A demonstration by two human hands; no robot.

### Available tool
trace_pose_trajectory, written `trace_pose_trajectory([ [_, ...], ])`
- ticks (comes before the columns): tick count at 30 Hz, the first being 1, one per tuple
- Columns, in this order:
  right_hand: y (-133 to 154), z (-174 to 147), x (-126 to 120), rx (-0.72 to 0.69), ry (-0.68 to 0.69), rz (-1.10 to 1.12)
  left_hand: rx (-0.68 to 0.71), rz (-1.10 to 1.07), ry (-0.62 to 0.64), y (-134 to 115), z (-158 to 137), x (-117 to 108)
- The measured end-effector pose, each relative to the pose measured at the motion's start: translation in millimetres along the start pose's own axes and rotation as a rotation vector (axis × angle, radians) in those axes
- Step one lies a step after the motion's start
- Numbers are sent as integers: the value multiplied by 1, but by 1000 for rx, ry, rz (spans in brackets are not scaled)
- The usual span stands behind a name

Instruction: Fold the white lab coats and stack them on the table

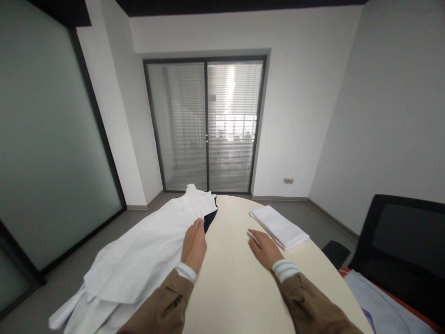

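Observation:
A white garment, apparently a shirt, lies spread over the left side of the table, its lower part hanging toward the near edge. Dark navy cloth peeks out from beneath it. My left hand is at the garment's right edge, with the fingertips pressed together on the fabric. To the right, a folded white cloth rests flat on the tabletop. Just left of this cloth is my right hand, palm down with its fingers stretched out and nothing in it.
A black mesh chair stands at the right, with white fabric on its seat. Beyond the table are glass doors with blinds. A frosted glass panel runs along the left.

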State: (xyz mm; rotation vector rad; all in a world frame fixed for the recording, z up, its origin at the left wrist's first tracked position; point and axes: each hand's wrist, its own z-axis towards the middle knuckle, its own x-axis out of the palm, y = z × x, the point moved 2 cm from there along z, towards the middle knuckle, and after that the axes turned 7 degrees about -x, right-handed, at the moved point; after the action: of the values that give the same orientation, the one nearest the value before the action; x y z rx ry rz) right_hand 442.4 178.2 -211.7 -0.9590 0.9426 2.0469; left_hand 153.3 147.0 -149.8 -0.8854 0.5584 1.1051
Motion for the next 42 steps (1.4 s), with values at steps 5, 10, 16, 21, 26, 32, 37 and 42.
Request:
trace_pose_trajectory([
  [5, 2, 1, -2, -16, -2, 55, 107, -160, 152, -37, -21, 5],
  [10, 14, 3, -1, 111, -9, 286, 218, -313, 323, -76, -46, -2],
  [16, 32, 6, 8, 233, -93, 727, 414, -538, 629, -108, -73, -20],
  [21, 28, 7, 17, 338, -36, 1007, 477, -716, 817, -117, -76, -29],
  [26, 29, 13, 9, 255, -161, 1062, 257, -597, 527, -105, -60, -27],
  [32, 69, 13, -8, 92, -211, 981, -147, -546, 501, -75, -41, -1],
  [37, 104, 4, -5, -27, -111, 1183, -208, -627, 546, -62, -33, 15],
  [42, 99, 6, 1, -11, -133, 1277, -168, -439, 463, -58, -31, 15],
])
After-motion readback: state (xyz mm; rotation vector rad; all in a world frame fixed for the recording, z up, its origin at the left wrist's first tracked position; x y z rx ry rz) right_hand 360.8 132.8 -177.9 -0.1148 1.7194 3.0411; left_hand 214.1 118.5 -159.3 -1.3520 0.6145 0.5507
